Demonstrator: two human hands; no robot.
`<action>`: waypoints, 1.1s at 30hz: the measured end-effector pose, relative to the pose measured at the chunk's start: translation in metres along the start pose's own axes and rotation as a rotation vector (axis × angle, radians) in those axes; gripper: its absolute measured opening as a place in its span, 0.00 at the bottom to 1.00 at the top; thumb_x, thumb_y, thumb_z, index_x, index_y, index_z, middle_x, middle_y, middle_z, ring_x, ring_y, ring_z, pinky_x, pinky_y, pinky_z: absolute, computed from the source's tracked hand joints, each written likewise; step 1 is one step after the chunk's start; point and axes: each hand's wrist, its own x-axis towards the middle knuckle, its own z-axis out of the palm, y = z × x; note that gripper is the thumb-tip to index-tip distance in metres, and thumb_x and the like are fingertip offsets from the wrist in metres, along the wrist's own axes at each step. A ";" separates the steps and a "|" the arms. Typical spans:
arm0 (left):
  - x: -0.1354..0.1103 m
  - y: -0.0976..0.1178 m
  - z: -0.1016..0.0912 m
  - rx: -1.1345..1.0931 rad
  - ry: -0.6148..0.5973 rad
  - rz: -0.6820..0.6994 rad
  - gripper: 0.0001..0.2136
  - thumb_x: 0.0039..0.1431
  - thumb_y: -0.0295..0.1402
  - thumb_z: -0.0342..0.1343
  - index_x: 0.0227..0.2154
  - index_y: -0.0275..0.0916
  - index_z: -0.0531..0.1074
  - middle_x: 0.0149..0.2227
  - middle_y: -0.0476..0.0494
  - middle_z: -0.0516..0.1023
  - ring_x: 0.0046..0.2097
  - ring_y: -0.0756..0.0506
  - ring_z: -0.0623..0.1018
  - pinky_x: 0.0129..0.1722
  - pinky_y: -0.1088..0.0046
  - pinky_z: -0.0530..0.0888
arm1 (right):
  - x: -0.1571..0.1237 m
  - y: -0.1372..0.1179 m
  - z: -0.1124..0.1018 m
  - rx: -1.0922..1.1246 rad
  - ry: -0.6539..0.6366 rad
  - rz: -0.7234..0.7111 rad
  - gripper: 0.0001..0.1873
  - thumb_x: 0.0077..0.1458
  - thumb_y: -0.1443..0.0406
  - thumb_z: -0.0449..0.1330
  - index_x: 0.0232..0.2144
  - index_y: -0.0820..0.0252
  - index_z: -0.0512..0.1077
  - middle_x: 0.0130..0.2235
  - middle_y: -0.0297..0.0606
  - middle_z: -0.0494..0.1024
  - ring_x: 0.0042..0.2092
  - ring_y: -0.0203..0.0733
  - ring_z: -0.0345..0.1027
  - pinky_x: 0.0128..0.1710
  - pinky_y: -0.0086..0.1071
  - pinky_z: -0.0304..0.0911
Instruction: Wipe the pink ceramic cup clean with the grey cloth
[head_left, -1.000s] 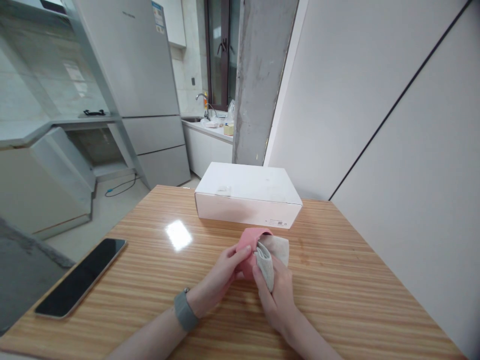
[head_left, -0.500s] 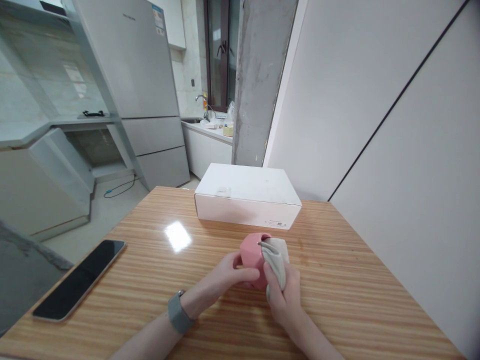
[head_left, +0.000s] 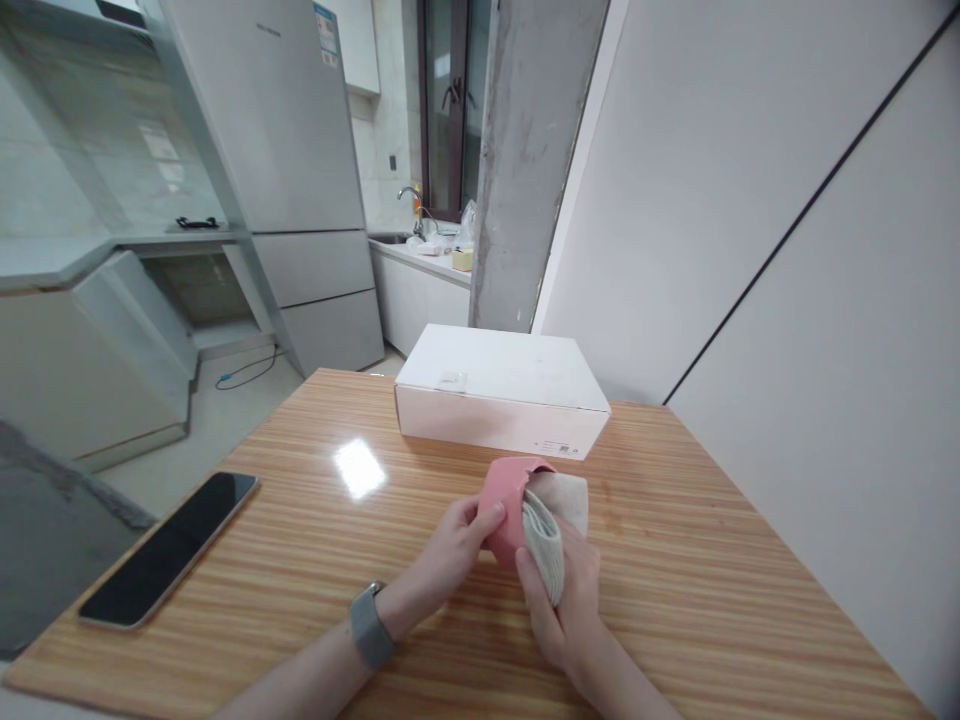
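Shifted higher on the pink cup (head_left: pixel 501 487), the left hand (head_left: pixel 454 545) has its grip closed around it, the right hand (head_left: pixel 566 600) clasping cloth (head_left: pixel 545 545) seemingly part inside, part out.

Pink vessel (head_left: pixel 498 488) presents a smooth, faintly shiny surface, cloth (head_left: pixel 546 538) matt, ribbed textile, tabletop (head_left: pixel 712 580) glossy wood grain, box (head_left: pixel 502 368) smooth white cardboard, phone (head_left: pixel 169 552) glossy dark glass, pillar (head_left: pixel 529 150) rough bare concrete, and refrigerator (head_left: pixel 281 150) smooth, metallic-looking panels.

Head-worn view forward, down across table (head_left: pixel 705 570)
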 end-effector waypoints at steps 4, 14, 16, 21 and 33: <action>0.005 -0.003 -0.006 0.004 0.089 -0.030 0.23 0.53 0.53 0.58 0.32 0.34 0.80 0.31 0.43 0.80 0.40 0.40 0.74 0.40 0.68 0.69 | 0.003 -0.001 -0.002 -0.044 -0.108 -0.123 0.16 0.56 0.70 0.52 0.48 0.61 0.69 0.44 0.49 0.81 0.46 0.53 0.76 0.47 0.48 0.72; 0.000 0.011 0.012 -0.374 -0.295 -0.055 0.29 0.62 0.53 0.47 0.57 0.37 0.70 0.56 0.39 0.74 0.62 0.39 0.66 0.64 0.63 0.57 | -0.001 0.008 0.000 -0.101 -0.059 -0.167 0.17 0.55 0.71 0.52 0.47 0.62 0.70 0.43 0.49 0.81 0.46 0.53 0.77 0.48 0.48 0.72; -0.001 0.010 0.014 -0.436 -0.345 -0.077 0.28 0.62 0.51 0.47 0.57 0.37 0.69 0.56 0.40 0.74 0.62 0.40 0.66 0.63 0.63 0.57 | -0.002 0.011 -0.001 -0.051 -0.030 -0.112 0.13 0.56 0.71 0.52 0.42 0.59 0.71 0.40 0.47 0.81 0.42 0.51 0.78 0.44 0.47 0.73; -0.005 0.006 0.009 -0.381 -0.337 -0.089 0.18 0.55 0.33 0.59 0.49 0.35 0.74 0.49 0.38 0.78 0.54 0.39 0.72 0.56 0.63 0.64 | 0.000 0.012 -0.002 -0.004 -0.014 0.078 0.08 0.59 0.69 0.51 0.32 0.57 0.69 0.31 0.41 0.77 0.34 0.48 0.75 0.35 0.41 0.70; -0.003 0.008 0.008 -0.046 -0.118 0.085 0.15 0.55 0.43 0.62 0.37 0.35 0.79 0.38 0.42 0.80 0.42 0.44 0.74 0.46 0.69 0.68 | -0.007 0.007 0.007 0.075 0.086 0.189 0.10 0.61 0.68 0.51 0.34 0.57 0.72 0.33 0.40 0.78 0.34 0.45 0.74 0.37 0.38 0.69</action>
